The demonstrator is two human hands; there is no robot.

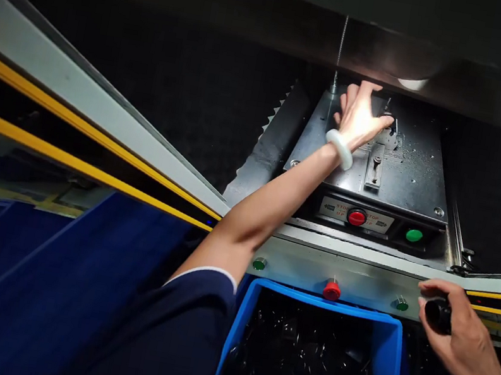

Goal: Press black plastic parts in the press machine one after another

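My left hand point(359, 113), with a pale bangle point(340, 148) at the wrist, reaches over a metal machine plate point(414, 183). Its thumb and fingers are spread beside a small fixture point(387, 137) on the plate. Something dark sits at that fixture near the thumb; whether they touch I cannot tell. At the lower right, my right hand point(462, 325) is closed around a black cylindrical part point(438, 315), whose round end faces left. The hand is in front of the machine's edge, near a green button point(401, 303).
A blue bin point(397, 366) with many shiny black parts stands below the machine front. Red buttons point(357, 217) point(332, 289) and another green button point(414, 235) face me. A yellow-striped frame point(98, 123) runs along the left. A flexible metal hose point(341, 49) rises behind the plate.
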